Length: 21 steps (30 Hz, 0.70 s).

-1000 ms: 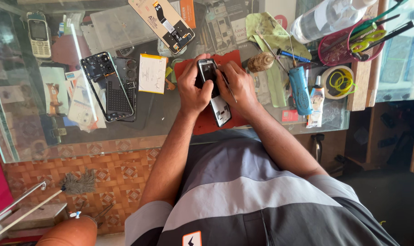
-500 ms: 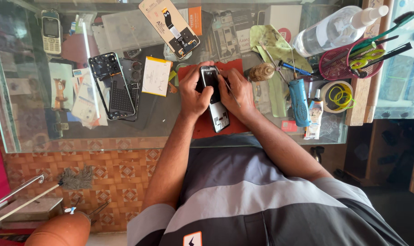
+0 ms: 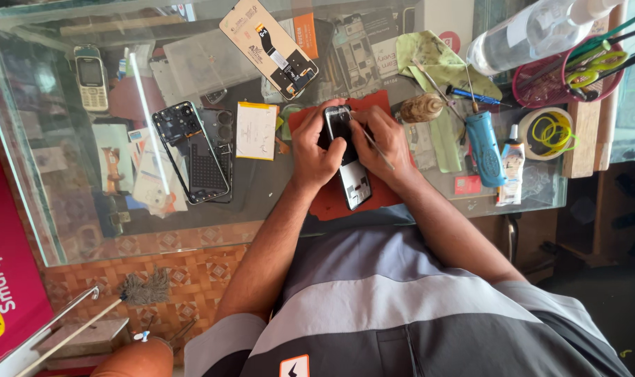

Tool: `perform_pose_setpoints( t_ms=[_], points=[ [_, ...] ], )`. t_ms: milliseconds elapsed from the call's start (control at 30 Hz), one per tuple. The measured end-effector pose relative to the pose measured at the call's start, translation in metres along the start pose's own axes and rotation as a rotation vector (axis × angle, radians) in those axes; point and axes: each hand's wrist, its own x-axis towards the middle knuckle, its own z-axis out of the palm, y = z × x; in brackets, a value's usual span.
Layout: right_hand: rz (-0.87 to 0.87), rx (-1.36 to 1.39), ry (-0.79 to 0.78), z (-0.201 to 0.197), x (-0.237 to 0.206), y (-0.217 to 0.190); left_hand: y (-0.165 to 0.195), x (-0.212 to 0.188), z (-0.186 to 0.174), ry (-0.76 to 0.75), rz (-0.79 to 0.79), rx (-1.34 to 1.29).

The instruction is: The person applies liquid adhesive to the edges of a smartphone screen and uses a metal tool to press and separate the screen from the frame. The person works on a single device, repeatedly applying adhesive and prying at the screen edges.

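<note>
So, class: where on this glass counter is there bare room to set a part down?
Least cluttered: the near glass between the black frame and the left hand. Crowded: the far edge, and right of the right hand around the blue tube and tape roll.

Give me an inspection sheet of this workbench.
Surface: glass counter with a red mat.
Job's things: opened phone on the mat; thin metal tool.
Clutter: phone frame, yellow battery, keypad phone, clear bottle, blue tube.
Hands: left hand grips the phone; right hand holds the tool.
Cables: yellow coil.
Surroundings: patterned tile floor.
</note>
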Motion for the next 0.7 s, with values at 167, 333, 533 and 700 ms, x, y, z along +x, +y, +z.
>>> perform_pose_setpoints(
  t_ms=[167,333,533,700],
  points=[
    [0.078,-0.059,0.081,-0.003,-0.004,-0.002,0.001,0.000,0.006,-0.021,-0.041,-0.052],
    [0.167,-0.036,0.030,-0.007,-0.005,0.004,-0.002,-0.004,0.016,-0.003,-0.027,-0.062],
    [0.245,-0.104,-0.069,-0.029,-0.026,-0.007,-0.001,-0.005,0.020,0.029,0.002,-0.026],
    [0.294,-0.100,-0.132,-0.042,-0.047,-0.027,0.005,-0.001,0.018,0.026,0.011,-0.017]
  ],
)
